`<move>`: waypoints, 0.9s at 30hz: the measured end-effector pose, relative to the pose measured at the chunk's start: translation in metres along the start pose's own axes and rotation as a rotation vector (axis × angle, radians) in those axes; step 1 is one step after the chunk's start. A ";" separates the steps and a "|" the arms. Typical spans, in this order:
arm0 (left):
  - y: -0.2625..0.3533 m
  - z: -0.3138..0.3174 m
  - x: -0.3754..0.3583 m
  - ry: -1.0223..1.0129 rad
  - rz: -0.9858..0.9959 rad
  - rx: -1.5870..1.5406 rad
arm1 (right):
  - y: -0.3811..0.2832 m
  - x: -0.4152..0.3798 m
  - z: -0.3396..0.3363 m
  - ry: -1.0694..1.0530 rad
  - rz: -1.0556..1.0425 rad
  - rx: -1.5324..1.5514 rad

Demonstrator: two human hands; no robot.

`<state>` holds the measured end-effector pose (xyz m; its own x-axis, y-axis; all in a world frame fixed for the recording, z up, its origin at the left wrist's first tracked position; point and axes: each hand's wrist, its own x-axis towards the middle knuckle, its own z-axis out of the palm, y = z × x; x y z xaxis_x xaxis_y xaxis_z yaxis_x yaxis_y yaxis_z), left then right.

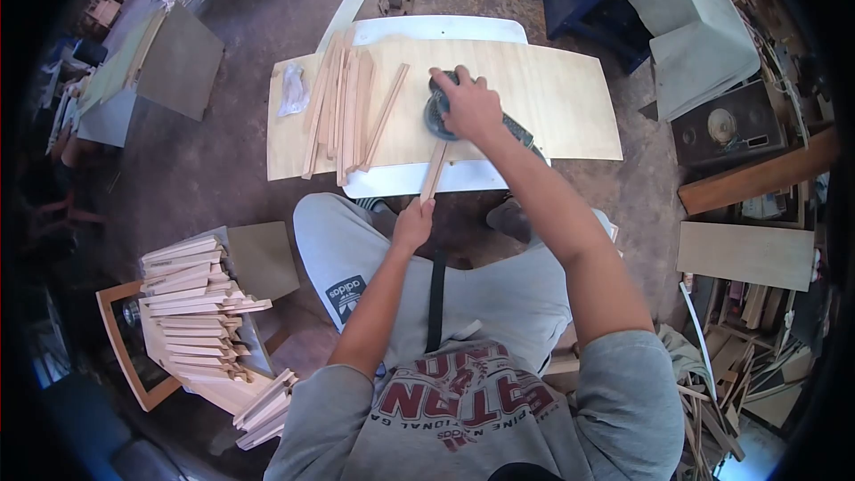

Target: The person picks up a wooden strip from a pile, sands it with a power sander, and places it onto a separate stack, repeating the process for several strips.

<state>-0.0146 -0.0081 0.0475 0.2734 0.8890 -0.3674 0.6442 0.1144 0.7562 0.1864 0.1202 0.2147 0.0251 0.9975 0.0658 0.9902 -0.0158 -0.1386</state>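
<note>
My right hand [469, 105] is wrapped over the top of a dark power sander [438, 116], which rests on a narrow wooden strip [435, 171]. The strip's near end is gripped in my left hand [414, 221], just off the table's front edge; its far end is hidden under the sander. Left of the sander a single strip [387, 116] lies aslant on the plywood board [570, 107]. Beside it is a loose pile of similar strips [341, 107], with a clear plastic bag [292, 89] at its left.
The plywood lies over a white tabletop [419, 181] in front of my knees. Stacked strips [191, 312] stand at my lower left near a wooden frame [114, 347]. To the right are a speaker box [726, 129], a flat board [746, 254] and wood scraps [721, 383].
</note>
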 end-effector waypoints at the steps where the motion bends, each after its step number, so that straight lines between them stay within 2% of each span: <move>1: -0.003 0.002 0.001 -0.004 0.010 -0.007 | 0.007 0.007 0.001 -0.006 0.030 -0.021; 8: -0.011 0.003 0.008 -0.108 -0.038 -0.064 | 0.026 0.025 0.002 -0.048 0.055 -0.033; 13: -0.013 0.005 0.007 -0.076 -0.002 -0.062 | 0.016 0.022 0.006 -0.012 0.035 -0.014; 19: -0.006 0.005 0.004 0.008 0.009 0.003 | -0.021 -0.037 0.001 -0.012 -0.095 0.097; 22: -0.005 0.006 0.003 0.042 0.016 0.024 | -0.035 -0.069 0.001 -0.010 -0.180 0.035; 27: -0.008 0.003 0.003 0.000 0.005 0.030 | -0.015 -0.052 0.009 0.039 -0.144 0.036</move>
<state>-0.0170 -0.0080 0.0392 0.2769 0.8896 -0.3633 0.6637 0.0964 0.7418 0.1691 0.0692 0.2041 -0.1103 0.9859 0.1261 0.9784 0.1300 -0.1606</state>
